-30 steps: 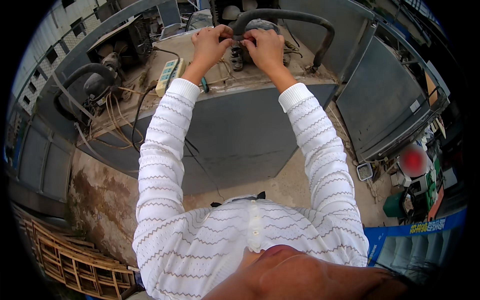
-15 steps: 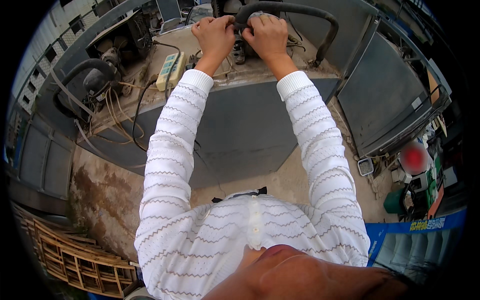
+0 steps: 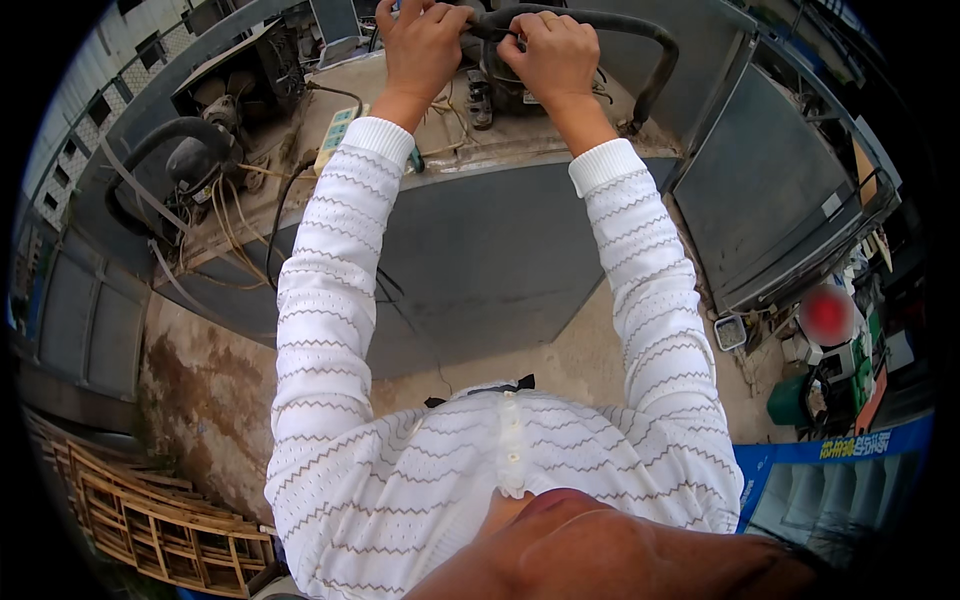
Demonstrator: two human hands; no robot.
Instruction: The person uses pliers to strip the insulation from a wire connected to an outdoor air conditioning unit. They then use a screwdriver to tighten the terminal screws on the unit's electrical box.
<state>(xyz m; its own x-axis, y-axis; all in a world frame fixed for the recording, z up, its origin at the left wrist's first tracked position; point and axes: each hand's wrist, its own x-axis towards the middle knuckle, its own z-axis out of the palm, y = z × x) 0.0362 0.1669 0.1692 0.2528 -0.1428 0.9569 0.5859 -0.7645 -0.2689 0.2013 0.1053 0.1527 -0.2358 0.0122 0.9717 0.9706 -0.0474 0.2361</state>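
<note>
My left hand is raised over the top of a grey metal housing, at the left end of a thick black insulated pipe. Its thumb and forefinger pinch together there, the other fingers lifted. Just to the right, my right hand has bent fingers pressed together against the pipe, a thin dark strip at the fingertips. Whatever either pinch holds is too small to make out. Beneath the hands sits a dark compressor, partly covered by the right hand, with a small metal fitting beside it.
A pale power strip lies left of my forearm, partly covered. Farther left stand another compressor, a fan unit and loose wires. A grey panel leans at the right. Wooden frames lie at lower left.
Both hands have moved apart, the left one up and to the left, the right one slightly right. More of the compressor and fitting shows between them. My left forearm now covers part of the power strip.
</note>
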